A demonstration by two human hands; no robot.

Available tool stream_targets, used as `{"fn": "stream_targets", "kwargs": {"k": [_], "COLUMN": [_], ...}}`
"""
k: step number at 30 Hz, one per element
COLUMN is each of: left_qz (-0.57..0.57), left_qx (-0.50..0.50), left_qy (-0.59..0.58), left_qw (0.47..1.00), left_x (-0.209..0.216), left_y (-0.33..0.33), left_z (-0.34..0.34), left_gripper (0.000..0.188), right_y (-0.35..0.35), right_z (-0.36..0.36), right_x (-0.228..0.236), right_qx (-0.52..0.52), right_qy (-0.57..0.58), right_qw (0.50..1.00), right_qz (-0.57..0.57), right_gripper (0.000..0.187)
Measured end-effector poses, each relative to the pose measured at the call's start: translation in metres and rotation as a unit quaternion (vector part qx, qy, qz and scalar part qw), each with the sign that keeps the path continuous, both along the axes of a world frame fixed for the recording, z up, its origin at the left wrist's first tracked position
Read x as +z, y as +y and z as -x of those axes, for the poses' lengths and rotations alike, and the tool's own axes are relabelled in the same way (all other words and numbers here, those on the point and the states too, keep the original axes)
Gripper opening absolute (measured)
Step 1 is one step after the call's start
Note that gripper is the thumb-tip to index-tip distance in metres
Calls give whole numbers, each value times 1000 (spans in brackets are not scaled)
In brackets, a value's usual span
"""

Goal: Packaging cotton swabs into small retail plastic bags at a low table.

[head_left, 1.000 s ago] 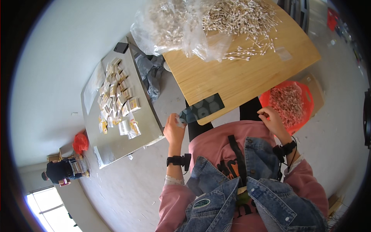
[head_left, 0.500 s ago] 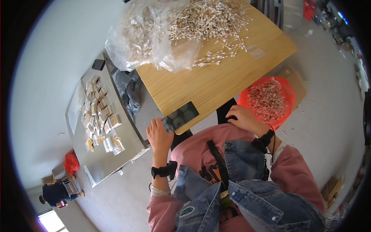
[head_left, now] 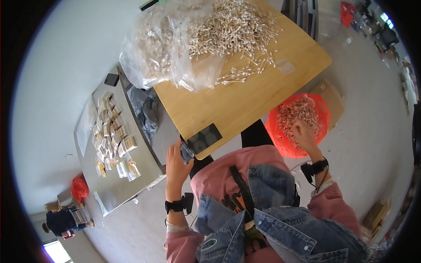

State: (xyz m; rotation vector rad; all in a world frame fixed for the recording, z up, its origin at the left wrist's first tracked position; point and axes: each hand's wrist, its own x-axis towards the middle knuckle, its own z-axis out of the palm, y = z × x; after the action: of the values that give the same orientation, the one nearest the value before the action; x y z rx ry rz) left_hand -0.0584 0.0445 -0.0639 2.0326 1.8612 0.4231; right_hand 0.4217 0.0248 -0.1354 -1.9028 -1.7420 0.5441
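At the near left corner of the wooden table (head_left: pixel 245 103), my left hand (head_left: pixel 176 166) is upright with its fingers stretched out and thumb apart. Beside its fingers is a small grey, partly see-through piece (head_left: pixel 186 151), next to a flat dark rectangle (head_left: pixel 204 138) with rounded shapes on it. My right hand (head_left: pixel 303 133) is over an open red plastic bag (head_left: pixel 293 151) full of loose cotton swabs (head_left: pixel 290 115). Its fingers are curled, and whatever is in them is hidden. A large heap of cotton swabs (head_left: pixel 239 26) lies on the table's far side.
A clear plastic bag (head_left: pixel 149 57) of swabs slumps beside the heap. On the left, another table (head_left: pixel 131 186) bears several small packets (head_left: pixel 109 131) and a black phone (head_left: pixel 112 79). A cardboard box (head_left: pixel 331 98) stands behind the red bag. Another person (head_left: pixel 60 220) is far left.
My right hand has moved from the table's near edge to the right, over the red bag. My left hand's fingers have straightened by the table corner.
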Motion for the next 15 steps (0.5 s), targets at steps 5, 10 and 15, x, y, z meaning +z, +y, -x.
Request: {"fn": "stream_targets", "kwargs": {"k": [5, 10, 15], "left_qz": [-8, 3, -53], "left_qx": [-32, -51, -96], "left_qy": [-56, -31, -12], "left_qw": [998, 998, 994], "left_x": [1, 3, 4], "left_y": [3, 9, 16], "left_z": [9, 8, 10], "left_gripper": [73, 75, 71], "right_y": [-21, 25, 118], "right_z": [-46, 4, 84], "right_x": [19, 55, 73], "right_qx": [-29, 4, 134], "right_qy": [-186, -22, -7], "right_qw": [981, 992, 984], "right_qz": [53, -123, -122], "right_gripper": [15, 20, 38]}}
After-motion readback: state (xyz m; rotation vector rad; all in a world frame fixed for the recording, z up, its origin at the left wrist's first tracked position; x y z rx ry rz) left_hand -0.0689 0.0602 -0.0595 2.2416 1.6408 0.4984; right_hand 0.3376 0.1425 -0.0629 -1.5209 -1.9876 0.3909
